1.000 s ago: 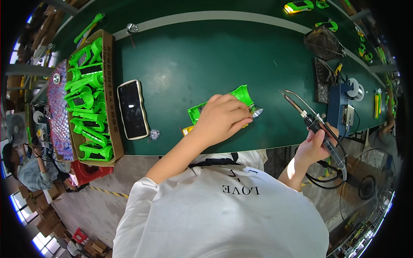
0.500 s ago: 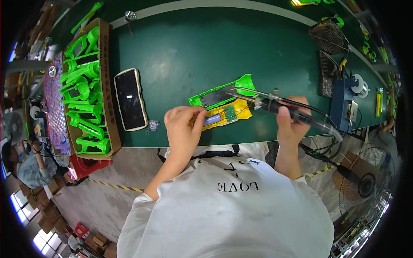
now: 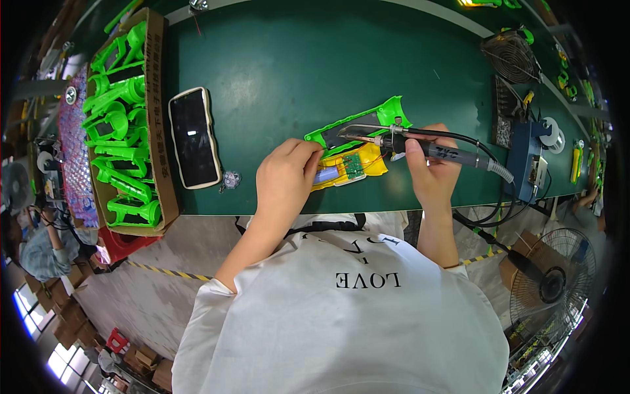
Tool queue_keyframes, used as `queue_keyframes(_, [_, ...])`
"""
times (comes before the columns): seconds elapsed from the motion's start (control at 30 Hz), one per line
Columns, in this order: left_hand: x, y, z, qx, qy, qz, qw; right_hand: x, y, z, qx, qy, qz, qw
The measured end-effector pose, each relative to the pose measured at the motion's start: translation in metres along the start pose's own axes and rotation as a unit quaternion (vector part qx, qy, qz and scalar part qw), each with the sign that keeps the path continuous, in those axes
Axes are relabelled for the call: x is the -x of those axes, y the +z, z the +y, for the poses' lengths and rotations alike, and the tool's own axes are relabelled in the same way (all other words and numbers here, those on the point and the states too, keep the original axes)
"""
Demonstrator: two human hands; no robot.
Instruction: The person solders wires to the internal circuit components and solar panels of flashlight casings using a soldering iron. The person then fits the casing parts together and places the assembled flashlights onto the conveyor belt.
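Right hand (image 3: 430, 174) closed around soldering iron (image 3: 420, 144), tip over small circuit board (image 3: 355, 166). Left hand (image 3: 283, 180) pinches near end of green-and-yellow toy housing (image 3: 354, 148), lying at near edge of green bench (image 3: 295, 59). Risk: hot tip close to left fingertips and plastic, slip could mean burn or melted shell; cable could snag. Left: box of green parts (image 3: 121, 125), phone (image 3: 194, 136). Right: blue solder station (image 3: 528, 157), floor fan (image 3: 554, 279). Workshop floor below.

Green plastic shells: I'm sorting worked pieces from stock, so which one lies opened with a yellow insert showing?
The green shell on the mat between both hands, beside the soldering iron tip. The others sit stacked in the cardboard box at left.
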State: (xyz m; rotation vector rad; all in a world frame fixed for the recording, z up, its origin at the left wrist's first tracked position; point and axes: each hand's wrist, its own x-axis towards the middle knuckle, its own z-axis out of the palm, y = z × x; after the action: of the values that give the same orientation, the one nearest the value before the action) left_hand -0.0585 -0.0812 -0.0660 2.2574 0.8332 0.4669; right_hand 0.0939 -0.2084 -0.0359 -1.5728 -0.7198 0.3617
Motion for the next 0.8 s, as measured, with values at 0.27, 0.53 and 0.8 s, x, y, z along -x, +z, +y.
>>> queue_keyframes(0.27, [0.001,0.000,0.001,0.050,-0.046,-0.010,0.998,-0.003,-0.006,0.004,0.012,-0.015,-0.002,1.000])
queue_keyframes(0.53, [-0.008,0.000,0.004,-0.049,0.037,-0.031,0.998,-0.007,-0.005,0.007,0.027,-0.029,-0.071,0.997])
queue_keyframes(0.8, [-0.016,0.002,0.008,-0.092,0.009,-0.062,0.994,-0.005,-0.001,0.011,0.032,-0.007,-0.079,0.996])
